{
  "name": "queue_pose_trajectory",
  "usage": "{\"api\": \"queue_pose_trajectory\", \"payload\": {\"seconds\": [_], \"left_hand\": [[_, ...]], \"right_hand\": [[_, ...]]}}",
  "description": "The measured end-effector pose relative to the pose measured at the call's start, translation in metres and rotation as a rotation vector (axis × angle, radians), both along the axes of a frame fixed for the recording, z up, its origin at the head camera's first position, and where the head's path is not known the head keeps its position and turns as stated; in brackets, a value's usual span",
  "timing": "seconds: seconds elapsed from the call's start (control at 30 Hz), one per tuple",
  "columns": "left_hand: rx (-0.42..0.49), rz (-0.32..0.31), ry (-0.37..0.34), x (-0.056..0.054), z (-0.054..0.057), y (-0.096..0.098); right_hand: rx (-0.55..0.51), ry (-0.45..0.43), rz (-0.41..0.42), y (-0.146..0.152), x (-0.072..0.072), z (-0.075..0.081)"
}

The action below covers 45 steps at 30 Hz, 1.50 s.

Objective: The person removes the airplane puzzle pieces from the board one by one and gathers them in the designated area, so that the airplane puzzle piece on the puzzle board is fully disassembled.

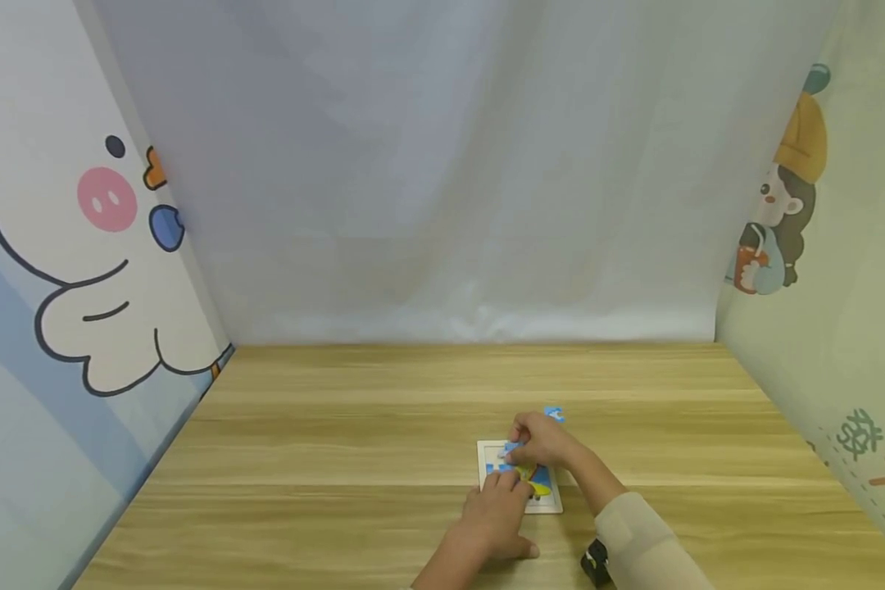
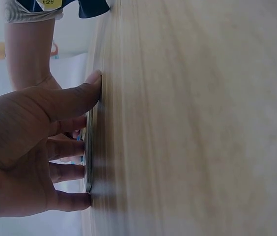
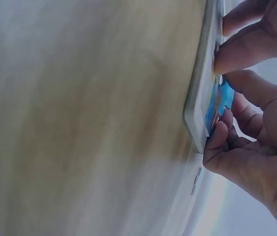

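Note:
A small jigsaw puzzle in a white frame [image 1: 492, 452] lies on the wooden table, partly covered by both hands. My right hand [image 1: 544, 440] is over its upper part and pinches a blue puzzle piece [image 3: 226, 96], which stands tilted above the picture in the right wrist view. My left hand [image 1: 496, 515] rests at the near left of the puzzle. Its fingers [image 2: 69, 172] extend onto the board's edge, while the thumb stretches out toward the tabletop. Blue and yellow parts of the picture show between the hands.
Beyond the right hand, a loose blue and white puzzle piece [image 1: 554, 414] lies on the table [image 1: 339, 426]. A black object [image 1: 596, 564] shows beside the right sleeve. A grey-white curtain [image 1: 442, 180] hangs behind the table, with cartoon-printed panels on both sides.

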<state>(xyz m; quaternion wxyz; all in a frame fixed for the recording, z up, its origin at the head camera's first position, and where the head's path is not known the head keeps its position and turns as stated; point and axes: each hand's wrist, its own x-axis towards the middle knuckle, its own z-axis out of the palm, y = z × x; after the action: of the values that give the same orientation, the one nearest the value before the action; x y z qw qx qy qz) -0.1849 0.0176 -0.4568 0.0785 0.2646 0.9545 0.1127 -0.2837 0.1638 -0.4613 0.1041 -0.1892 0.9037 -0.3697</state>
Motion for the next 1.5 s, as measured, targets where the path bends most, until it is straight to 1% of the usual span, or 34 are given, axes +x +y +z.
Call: {"api": "queue_pose_trajectory", "payload": {"seconds": [0.3,0.43,0.53,0.7,0.87,0.97,1.03,1.17,1.27,1.4,1.5], "left_hand": [[0.002,-0.005,-0.011,0.003,0.002,0.001],[0.000,-0.006,0.000,0.002,0.002,0.002],[-0.007,-0.004,0.011,0.001,0.002,0.002],[-0.017,-0.006,0.019,0.001,0.004,0.002],[-0.027,-0.011,0.022,0.002,0.005,0.003],[-0.031,-0.013,0.025,0.001,0.005,0.004],[-0.034,-0.013,0.029,0.000,0.005,0.004],[-0.032,-0.013,0.029,-0.001,0.007,0.005],[-0.025,-0.015,0.017,-0.002,0.008,0.005],[-0.019,-0.017,0.012,-0.001,0.006,0.004],[-0.009,-0.024,0.013,0.000,0.003,0.004]], "right_hand": [[-0.011,-0.027,0.000,0.002,0.005,0.001],[0.015,-0.011,-0.001,0.000,0.006,0.003],[0.016,0.006,0.006,0.000,0.006,0.004],[-0.040,0.001,0.021,0.004,0.006,0.004],[-0.085,-0.048,0.038,0.009,0.005,0.000],[-0.140,-0.084,0.063,0.012,0.005,0.002],[-0.201,-0.099,0.077,0.015,0.004,0.003],[-0.303,-0.133,0.056,0.023,0.001,0.005],[-0.332,-0.156,0.042,0.027,-0.001,0.005],[-0.352,-0.158,0.063,0.029,0.000,0.003],[-0.371,-0.131,0.095,0.030,0.003,0.001]]}}
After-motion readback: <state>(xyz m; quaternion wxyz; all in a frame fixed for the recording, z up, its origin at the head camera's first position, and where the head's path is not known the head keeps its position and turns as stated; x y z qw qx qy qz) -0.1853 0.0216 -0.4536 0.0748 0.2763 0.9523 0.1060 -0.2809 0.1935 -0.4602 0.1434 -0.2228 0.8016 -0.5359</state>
